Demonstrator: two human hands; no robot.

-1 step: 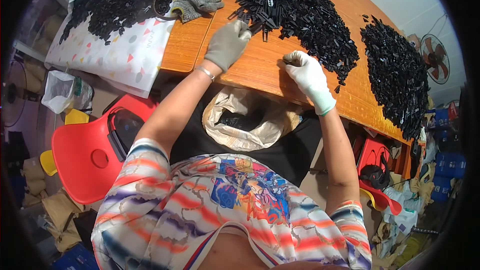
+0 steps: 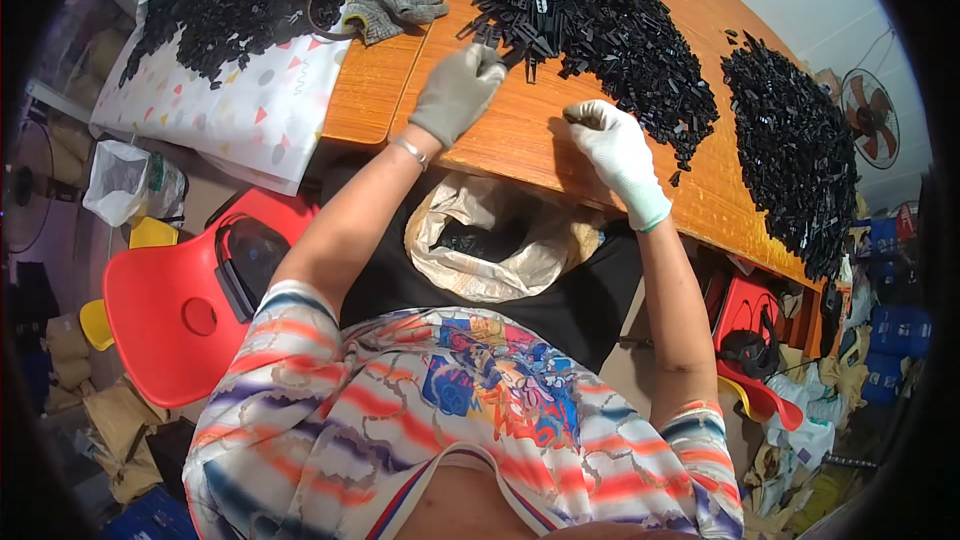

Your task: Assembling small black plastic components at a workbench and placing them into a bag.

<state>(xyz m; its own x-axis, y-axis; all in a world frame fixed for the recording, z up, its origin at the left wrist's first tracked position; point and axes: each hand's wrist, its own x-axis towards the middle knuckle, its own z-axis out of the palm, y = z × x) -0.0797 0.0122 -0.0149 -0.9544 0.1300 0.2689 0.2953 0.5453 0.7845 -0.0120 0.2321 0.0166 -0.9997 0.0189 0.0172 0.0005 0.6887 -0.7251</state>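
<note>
My left hand (image 2: 457, 97), in a grey glove with a bracelet at the wrist, is closed at the near edge of a large heap of black plastic clips (image 2: 590, 15). Its fingers pinch a black plastic clip (image 2: 513, 56) that sticks out toward the heap. To the right, my right hand (image 2: 617, 152) wears a white glove and hovers close over the wooden table (image 2: 500, 135). Its fingers are curled together, with dark fingertips; whether a small piece sits between them is hidden. Below the table edge, an open whitish sack (image 2: 470, 280) at my lap holds dark pieces.
Another pile of small black parts (image 2: 790, 150) covers the table's right end. More black parts (image 2: 240, 20) lie on a patterned sheet (image 2: 270, 105) at left, near a loose grey glove (image 2: 400, 0). A red chair (image 2: 160, 310) stands left; a fan (image 2: 868, 115) is far right.
</note>
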